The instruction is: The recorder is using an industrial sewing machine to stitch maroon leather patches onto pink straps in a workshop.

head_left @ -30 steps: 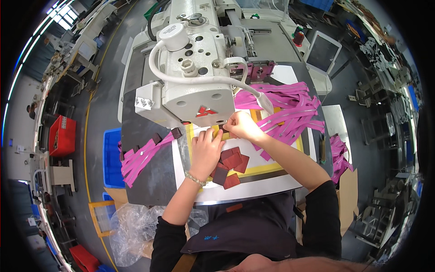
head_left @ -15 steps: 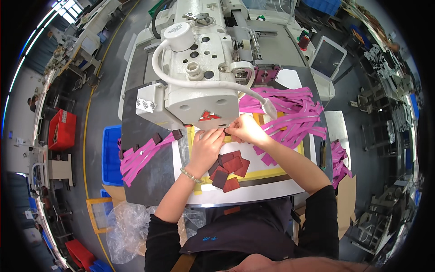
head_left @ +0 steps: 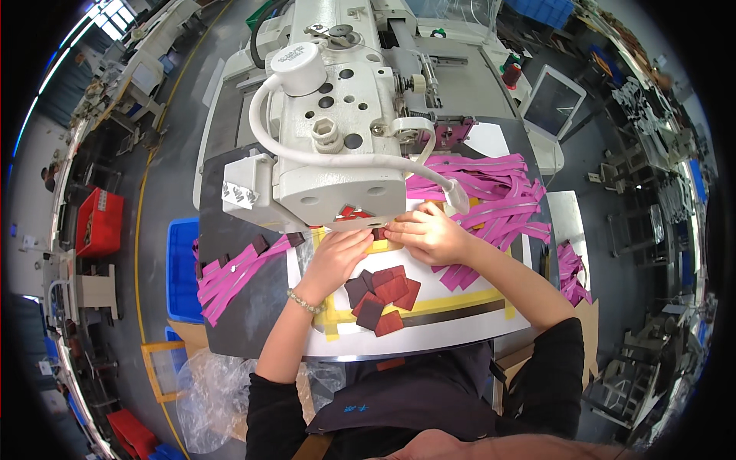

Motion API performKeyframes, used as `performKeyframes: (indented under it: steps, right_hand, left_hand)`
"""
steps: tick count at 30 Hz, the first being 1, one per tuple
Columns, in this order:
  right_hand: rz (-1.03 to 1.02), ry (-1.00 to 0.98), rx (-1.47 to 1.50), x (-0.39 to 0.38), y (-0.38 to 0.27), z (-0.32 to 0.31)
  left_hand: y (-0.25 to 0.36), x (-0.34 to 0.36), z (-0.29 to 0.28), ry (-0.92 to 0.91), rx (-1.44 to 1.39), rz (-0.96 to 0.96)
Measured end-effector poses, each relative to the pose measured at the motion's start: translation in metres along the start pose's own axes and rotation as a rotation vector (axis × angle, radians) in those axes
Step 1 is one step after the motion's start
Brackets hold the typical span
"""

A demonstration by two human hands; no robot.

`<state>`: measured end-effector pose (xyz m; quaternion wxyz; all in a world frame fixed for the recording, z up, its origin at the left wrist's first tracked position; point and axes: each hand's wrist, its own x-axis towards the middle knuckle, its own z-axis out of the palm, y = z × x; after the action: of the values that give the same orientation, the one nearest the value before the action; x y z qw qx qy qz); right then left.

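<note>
While the left hand and right hand rest near each other below the white sewing machine, a dark red patch lies between their fingertips; each hand's fingers lie close together, though I cannot tell whether they pinch it; loose patches and pink zipper strips lie on the table.
</note>
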<state>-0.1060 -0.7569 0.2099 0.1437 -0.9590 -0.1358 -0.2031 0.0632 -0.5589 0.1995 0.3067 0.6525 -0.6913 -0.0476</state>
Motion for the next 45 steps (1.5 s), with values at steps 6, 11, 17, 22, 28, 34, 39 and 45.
performKeyframes:
  steps: [6,11,17,22,28,34,39,45]
  right_hand:
    - [0.009,-0.041,-0.011,0.0,0.002,0.003]
    - [0.02,-0.056,-0.003,0.003,0.0,0.002]
    - [0.053,-0.055,-0.022,-0.002,-0.002,0.008]
    - [0.117,0.02,-0.001,-0.005,-0.01,0.006]
    - [0.6,0.256,0.089,-0.025,0.025,-0.017]
    - [0.584,0.206,-0.101,-0.013,0.081,-0.055]
    - [0.627,0.057,0.138,-0.01,0.096,-0.057]
    - [0.592,0.083,0.082,-0.008,0.092,-0.052]
  left_hand:
    - [0.002,0.001,0.001,-0.013,0.019,-0.02]
    - [0.001,0.001,0.001,0.007,0.007,-0.014]
    - [0.003,0.002,0.0,-0.015,0.027,-0.005]
    - [0.001,0.001,0.001,0.013,0.039,0.015]
    - [0.005,0.0,-0.002,0.029,0.037,0.001]
    - [0.005,0.002,-0.001,0.021,0.028,-0.015]
    - [0.006,0.002,-0.002,0.039,0.043,0.007]
    - [0.006,-0.004,0.0,0.029,0.037,-0.003]
